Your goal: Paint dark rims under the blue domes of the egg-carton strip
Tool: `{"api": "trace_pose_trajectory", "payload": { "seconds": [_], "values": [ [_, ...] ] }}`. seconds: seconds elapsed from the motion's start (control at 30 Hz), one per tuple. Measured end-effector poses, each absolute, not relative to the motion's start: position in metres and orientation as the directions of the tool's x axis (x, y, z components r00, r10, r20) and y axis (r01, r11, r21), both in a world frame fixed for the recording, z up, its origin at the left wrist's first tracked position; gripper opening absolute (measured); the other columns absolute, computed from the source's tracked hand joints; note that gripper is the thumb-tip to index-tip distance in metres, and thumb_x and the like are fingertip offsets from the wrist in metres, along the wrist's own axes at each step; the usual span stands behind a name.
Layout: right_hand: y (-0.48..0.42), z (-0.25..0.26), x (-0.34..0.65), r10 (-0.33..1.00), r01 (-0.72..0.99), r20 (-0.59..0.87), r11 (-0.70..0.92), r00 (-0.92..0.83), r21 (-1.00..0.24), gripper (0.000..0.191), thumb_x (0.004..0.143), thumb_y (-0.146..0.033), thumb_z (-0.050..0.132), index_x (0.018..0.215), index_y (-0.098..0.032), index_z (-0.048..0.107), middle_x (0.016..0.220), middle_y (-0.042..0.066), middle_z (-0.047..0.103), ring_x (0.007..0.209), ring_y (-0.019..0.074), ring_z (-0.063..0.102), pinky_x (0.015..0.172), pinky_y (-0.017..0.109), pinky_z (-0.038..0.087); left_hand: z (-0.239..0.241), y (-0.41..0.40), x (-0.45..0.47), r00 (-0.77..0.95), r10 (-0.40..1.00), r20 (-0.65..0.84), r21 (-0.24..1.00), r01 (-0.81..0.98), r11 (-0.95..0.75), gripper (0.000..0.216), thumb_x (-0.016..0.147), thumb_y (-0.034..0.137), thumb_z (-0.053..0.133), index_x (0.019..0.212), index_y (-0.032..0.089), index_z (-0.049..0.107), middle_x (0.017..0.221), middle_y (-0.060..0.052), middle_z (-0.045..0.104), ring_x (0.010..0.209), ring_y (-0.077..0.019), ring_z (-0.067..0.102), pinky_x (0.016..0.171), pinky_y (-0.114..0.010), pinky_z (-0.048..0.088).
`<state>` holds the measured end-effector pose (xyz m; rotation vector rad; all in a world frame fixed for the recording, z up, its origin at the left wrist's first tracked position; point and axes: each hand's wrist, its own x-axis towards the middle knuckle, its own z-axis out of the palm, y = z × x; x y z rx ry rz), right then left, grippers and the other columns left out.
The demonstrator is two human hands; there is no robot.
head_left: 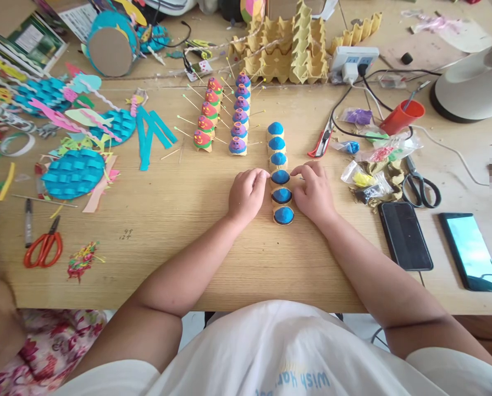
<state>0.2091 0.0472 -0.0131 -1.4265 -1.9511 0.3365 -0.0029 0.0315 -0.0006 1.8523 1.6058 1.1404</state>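
The strip (280, 176) lies on the table (180, 231) between the loosely curled left hand (248, 193) and right hand (315, 191); whether either pinches it, I can't tell. Probably light and crushable, it's best held low by its sides.

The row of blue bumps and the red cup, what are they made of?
The row of blue bumps: probably egg-carton cardboard, from its tan edges, with matte blue on top, maybe clay or paint. The red cup: likely plastic, smooth and slightly shiny.
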Motion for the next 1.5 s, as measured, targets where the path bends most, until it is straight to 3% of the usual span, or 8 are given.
{"api": "trace_pose_trajectory", "payload": {
  "seconds": [0.57,0.83,0.93,1.07,1.27,1.4,1.5],
  "values": [
    [0.046,-0.010,0.210,0.922,0.758,0.353,0.343,-0.158,-0.555,0.039,0.082,-0.005,0.055,0.112,-0.026,0.070,0.122,0.011,0.067,0.119,0.0327,0.062,0.109,0.057,0.056,-0.001,0.032,-0.003,-0.040,0.957,0.288,0.797,0.564,-0.216,0.039,0.115,0.041,0.043,0.107,0.024,0.077,0.100,-0.008,0.082,0.098,-0.0256,0.072,0.095,-0.041,0.052],
    [0.045,-0.006,0.205,0.943,0.833,0.305,0.272,-0.132,-0.482,0.024,0.091,-0.016,0.062,0.103,-0.023,0.082,0.117,0.014,0.066,0.112,0.0352,0.060,0.110,0.062,0.052,-0.011,0.034,-0.002,-0.009,0.926,0.377,0.658,0.707,-0.261,0.017,0.103,0.017,0.060,0.095,0.023,0.074,0.108,-0.011,0.076,0.114,-0.0293,0.065,0.109,-0.046,0.047],
    [0.046,-0.009,0.206,0.938,0.815,0.312,0.297,-0.151,-0.497,0.019,0.091,-0.022,0.067,0.100,-0.023,0.084,0.116,0.013,0.067,0.111,0.0347,0.061,0.109,0.061,0.053,-0.015,0.032,0.000,0.028,0.940,0.339,0.630,0.736,-0.249,0.014,0.100,0.016,0.065,0.096,0.023,0.077,0.114,-0.012,0.074,0.116,-0.0313,0.062,0.110,-0.048,0.047],
    [0.049,-0.010,0.208,0.926,0.752,0.344,0.337,-0.156,-0.566,0.016,0.092,-0.025,0.071,0.098,-0.024,0.085,0.112,0.012,0.067,0.111,0.0331,0.063,0.107,0.059,0.054,-0.015,0.034,-0.001,0.002,0.940,0.341,0.684,0.685,-0.250,0.010,0.097,0.018,0.070,0.095,0.024,0.078,0.112,-0.011,0.075,0.115,-0.0311,0.062,0.109,-0.047,0.048],
    [0.048,-0.004,0.206,0.925,0.554,0.367,0.356,-0.095,-0.753,0.007,0.089,-0.024,0.073,0.091,-0.025,0.080,0.105,0.008,0.066,0.107,0.0280,0.066,0.105,0.053,0.056,-0.012,0.038,-0.003,-0.049,0.931,0.361,0.837,0.457,-0.300,0.008,0.097,0.021,0.069,0.097,0.023,0.076,0.107,-0.008,0.078,0.112,-0.0262,0.068,0.107,-0.042,0.050],
    [0.046,0.005,0.206,0.938,0.444,0.341,0.333,-0.063,-0.832,0.006,0.090,-0.028,0.074,0.091,-0.025,0.079,0.107,0.007,0.066,0.106,0.0255,0.065,0.102,0.049,0.057,-0.006,0.032,0.004,-0.020,0.981,0.193,0.981,0.033,-0.192,0.016,0.101,0.036,0.070,0.107,0.022,0.076,0.108,-0.006,0.079,0.101,-0.0200,0.071,0.094,-0.033,0.055],
    [0.044,0.009,0.207,0.945,0.389,0.323,0.318,-0.054,-0.865,0.007,0.090,-0.030,0.074,0.092,-0.025,0.078,0.108,0.006,0.065,0.104,0.0242,0.064,0.099,0.046,0.056,0.001,0.028,0.010,0.090,0.996,0.006,0.956,-0.292,0.021,0.020,0.094,0.039,0.082,0.105,0.023,0.077,0.101,-0.002,0.079,0.092,-0.0152,0.071,0.085,-0.027,0.056]
  ]
}}
